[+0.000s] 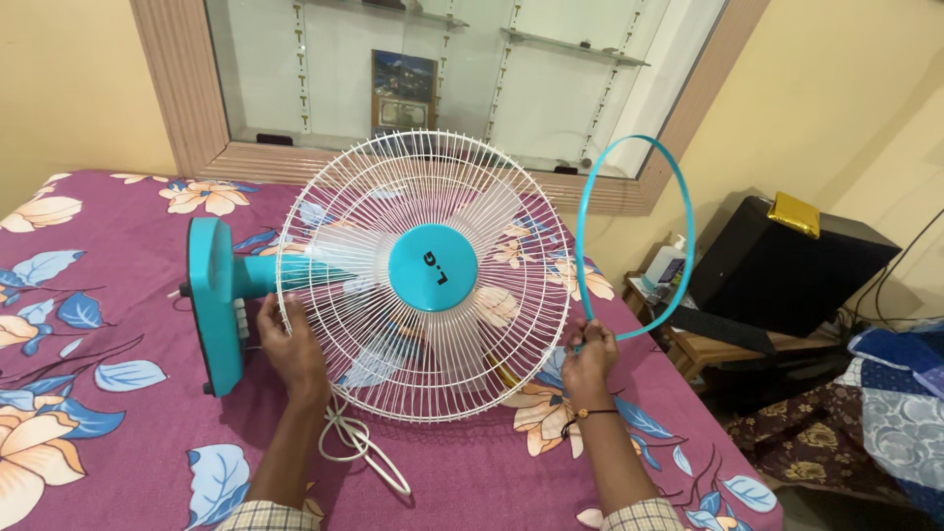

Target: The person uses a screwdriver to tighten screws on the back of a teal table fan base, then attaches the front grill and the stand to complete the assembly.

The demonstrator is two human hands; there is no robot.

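Lying on its side on the floral bed (118, 413), the fan (393, 285) shows its teal base (211, 300) leftmost. My left hand (290, 344) curls closed on the white wire grille (425, 275), whose round teal centre badge (433, 267) faces me. My right hand (588, 356) pinches the teal rim ring (635, 236). Farther right, a black box (787, 265) carries something gold, perhaps a packet (795, 213).

Bare bedspread (118, 295) lies open left; fan grille (425, 275) blocks the middle.
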